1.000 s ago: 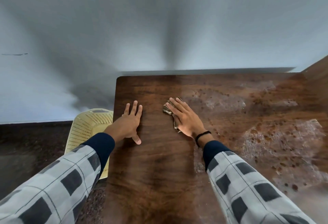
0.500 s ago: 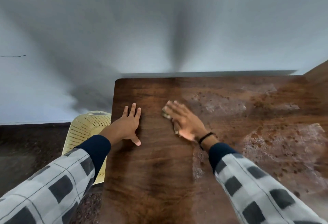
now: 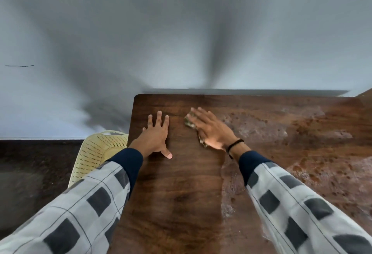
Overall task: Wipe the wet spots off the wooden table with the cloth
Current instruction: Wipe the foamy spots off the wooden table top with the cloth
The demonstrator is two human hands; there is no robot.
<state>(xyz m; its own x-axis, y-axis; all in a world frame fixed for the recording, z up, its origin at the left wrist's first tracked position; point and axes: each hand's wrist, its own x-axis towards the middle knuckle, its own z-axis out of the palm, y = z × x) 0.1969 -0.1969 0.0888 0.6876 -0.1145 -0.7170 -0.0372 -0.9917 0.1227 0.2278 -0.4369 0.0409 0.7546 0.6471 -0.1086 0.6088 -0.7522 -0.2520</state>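
A dark wooden table [image 3: 173, 193] fills the lower middle and right. Its left part looks dry. Wet foamy patches [image 3: 261, 128] and scattered droplets cover the right half. My right hand [image 3: 209, 128] lies flat with straight fingers on a small crumpled cloth [image 3: 189, 121], pressing it to the tabletop near the far edge; only the cloth's edges show from under the palm. My left hand [image 3: 156, 136] rests flat on the dry wood with fingers spread, close to the table's left edge.
A cream perforated plastic chair [image 3: 96, 153] stands just left of the table. A grey wall runs along the table's far edge. Dark floor lies at the left. A wooden panel [image 3: 365, 93] rises at the far right corner.
My right hand with the cloth has slid a little toward the far edge, with some motion blur. The left hand has stayed in place.
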